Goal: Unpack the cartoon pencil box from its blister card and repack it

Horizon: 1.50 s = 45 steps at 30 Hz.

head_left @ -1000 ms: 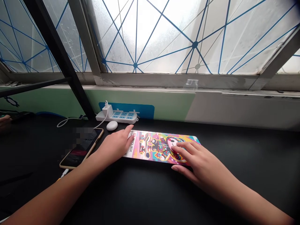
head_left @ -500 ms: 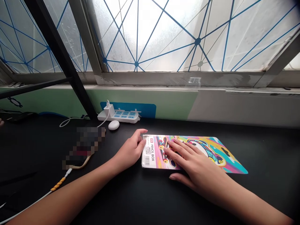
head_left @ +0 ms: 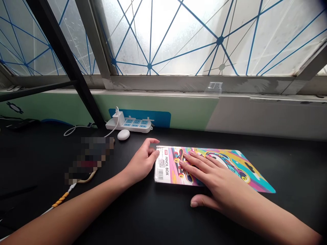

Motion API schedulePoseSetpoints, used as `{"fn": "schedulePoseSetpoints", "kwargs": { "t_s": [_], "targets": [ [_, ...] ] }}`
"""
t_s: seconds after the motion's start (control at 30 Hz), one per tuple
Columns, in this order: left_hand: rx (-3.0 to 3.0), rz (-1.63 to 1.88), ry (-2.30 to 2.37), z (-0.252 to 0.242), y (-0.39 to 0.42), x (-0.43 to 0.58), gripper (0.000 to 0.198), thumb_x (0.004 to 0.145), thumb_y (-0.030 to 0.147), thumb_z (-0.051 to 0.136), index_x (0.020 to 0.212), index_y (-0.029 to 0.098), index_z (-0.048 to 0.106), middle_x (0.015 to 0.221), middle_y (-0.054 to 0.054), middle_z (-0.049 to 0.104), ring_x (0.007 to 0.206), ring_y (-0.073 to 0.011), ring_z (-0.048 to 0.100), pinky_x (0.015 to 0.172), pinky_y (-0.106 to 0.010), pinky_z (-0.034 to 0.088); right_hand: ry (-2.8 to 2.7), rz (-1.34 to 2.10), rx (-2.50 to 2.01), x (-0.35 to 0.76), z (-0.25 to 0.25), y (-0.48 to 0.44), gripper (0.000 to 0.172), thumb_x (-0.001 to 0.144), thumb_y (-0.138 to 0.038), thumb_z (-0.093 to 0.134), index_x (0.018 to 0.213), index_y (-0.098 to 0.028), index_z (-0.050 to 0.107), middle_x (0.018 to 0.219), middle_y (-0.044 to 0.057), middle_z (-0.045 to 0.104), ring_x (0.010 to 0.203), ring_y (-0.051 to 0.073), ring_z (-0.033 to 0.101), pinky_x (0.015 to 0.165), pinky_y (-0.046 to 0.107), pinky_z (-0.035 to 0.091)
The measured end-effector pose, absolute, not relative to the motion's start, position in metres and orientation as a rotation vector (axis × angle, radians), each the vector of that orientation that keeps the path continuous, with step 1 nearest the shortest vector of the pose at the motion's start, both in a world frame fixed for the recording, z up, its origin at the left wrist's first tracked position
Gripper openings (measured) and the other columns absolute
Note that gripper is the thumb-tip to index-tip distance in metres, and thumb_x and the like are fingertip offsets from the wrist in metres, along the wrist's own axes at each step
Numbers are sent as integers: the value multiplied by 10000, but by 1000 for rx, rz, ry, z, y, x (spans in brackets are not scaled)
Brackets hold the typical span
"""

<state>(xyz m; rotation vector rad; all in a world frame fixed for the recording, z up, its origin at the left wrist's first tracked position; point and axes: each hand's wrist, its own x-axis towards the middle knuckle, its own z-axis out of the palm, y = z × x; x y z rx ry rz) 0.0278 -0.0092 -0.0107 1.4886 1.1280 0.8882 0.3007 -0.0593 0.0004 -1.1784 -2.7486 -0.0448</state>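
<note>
A flat, brightly printed pencil box (head_left: pixel 176 177) lies on the black table, its white label reading PENCIL BOX at the left end. My right hand (head_left: pixel 214 177) rests palm down across its middle, fingers stretched out and the thumb spread off the near edge. That hand covers part of the skateboard and cartoon print. At the box's left edge is my left hand (head_left: pixel 141 161), its thumb tip against the edge and its index finger reaching past the far left corner. The thumb and index finger are apart; the other fingers are mostly hidden.
A white power strip (head_left: pixel 135 126) with a plugged-in charger stands by the wall. Near it sits a white rounded object (head_left: pixel 123 134). A blurred-out device (head_left: pixel 89 160) with a cable lies left of my left forearm. A black slanted post (head_left: pixel 68 64) rises at the left.
My right thumb has spread further from the fingers, toward me. The view has shifted slightly. A bit of a hand at the far left edge is no longer visible.
</note>
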Motion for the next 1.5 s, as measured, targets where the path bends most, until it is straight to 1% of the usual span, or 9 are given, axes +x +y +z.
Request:
{"fn": "schedulePoseSetpoints", "kwargs": {
  "t_s": [0.33, 0.47, 0.57, 0.87, 1.07, 1.2, 1.27, 1.37, 1.5],
  "targets": [
    [1431, 903, 1104, -11, -9, 28, 200, 1009, 290, 528, 1187, 227, 461, 775, 8, 659, 746, -199, 690, 651, -292, 510, -2756, 93, -1233, 316, 7, -58, 947, 823, -802, 612, 1610, -339, 362, 1637, 109, 392, 1462, 456, 416, 1086, 732, 443],
    [1428, 919, 1086, -12, -8, 28, 180, 999, 285, 533, 1155, 229, 461, 757, 21, 633, 764, -211, 701, 672, -307, 521, -2759, 59, -1221, 331, 4, -56, 962, 808, -803, 632, 1618, -386, 322, 1627, 78, 419, 1448, 441, 445, 1072, 697, 482],
    [1431, 925, 1077, -12, -7, 29, 185, 990, 297, 543, 1142, 231, 461, 737, 34, 608, 764, -218, 708, 682, -318, 529, -2766, 60, -1232, 347, 7, -55, 934, 800, -764, 682, 1601, -411, 355, 1618, 58, 436, 1433, 432, 471, 1051, 652, 525],
    [1552, 876, 1187, -11, 1, 14, 211, 983, 368, 570, 1120, 224, 499, 784, 9, 666, 742, -202, 680, 644, -293, 495, -2832, 75, -1243, 372, 31, -62, 711, 869, -614, 698, 1509, -344, 547, 1548, 68, 528, 1344, 402, 576, 980, 559, 606],
    [1666, 802, 1196, -13, 2, 11, 227, 1011, 386, 516, 1176, 230, 520, 783, 15, 638, 733, -194, 637, 649, -296, 474, -2694, -190, -1319, 339, 11, -65, 649, 856, -532, 750, 1429, -253, 628, 1410, 155, 673, 1241, 401, 664, 944, 567, 613],
    [1692, 802, 1186, -16, 1, 14, 245, 1022, 391, 485, 1204, 233, 523, 850, -4, 650, 777, -202, 637, 668, -303, 481, -2640, -440, -1258, 301, -11, -66, 872, 780, -515, 837, 1507, -145, 528, 1474, 266, 586, 1326, 486, 571, 989, 641, 558],
    [1705, 799, 1190, -17, 1, 14, 251, 1022, 394, 486, 1207, 231, 532, 857, -7, 649, 770, -197, 626, 665, -301, 480, -2643, -461, -1224, 285, -16, -66, 915, 792, -528, 827, 1539, -132, 478, 1539, 280, 511, 1395, 498, 495, 1055, 669, 498],
    [1684, 805, 1163, -19, 2, 14, 266, 1019, 412, 497, 1207, 228, 542, 844, -6, 647, 736, -189, 619, 639, -290, 477, -2674, -376, -1206, 266, -15, -66, 840, 861, -490, 776, 1560, -161, 445, 1594, 255, 449, 1447, 486, 430, 1103, 679, 446],
    [1667, 837, 1139, -18, 1, 13, 276, 1004, 409, 528, 1209, 225, 542, 805, 4, 639, 701, -184, 618, 615, -280, 470, -2687, -300, -1212, 250, -11, -62, 725, 922, -418, 720, 1559, -198, 451, 1606, 236, 438, 1448, 502, 416, 1076, 713, 449]
  ]
}}
